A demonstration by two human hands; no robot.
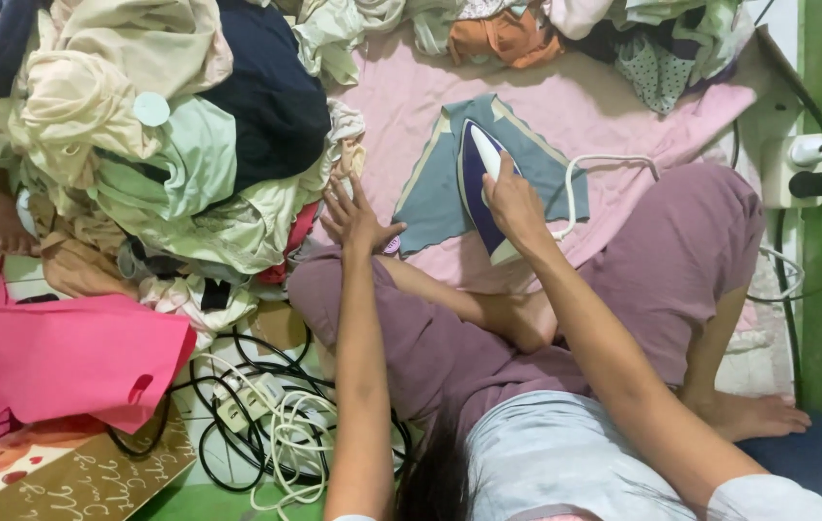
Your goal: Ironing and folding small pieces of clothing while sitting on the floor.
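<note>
My right hand [515,201] grips the handle of a purple and white clothes iron [476,169]. The iron rests on a small teal garment with pale trim [430,198], spread flat on a pink cloth [614,106]. My left hand [353,217] is open with fingers spread, just left of the garment's edge, touching the pink cloth near the laundry pile. I sit cross-legged in mauve trousers [681,251].
A tall heap of mixed laundry [160,145] rises at the left. More clothes [527,34] lie along the top. Tangled black and white cables with a power strip [266,415] lie on the floor. A wall socket with plugs [802,159] is at the right.
</note>
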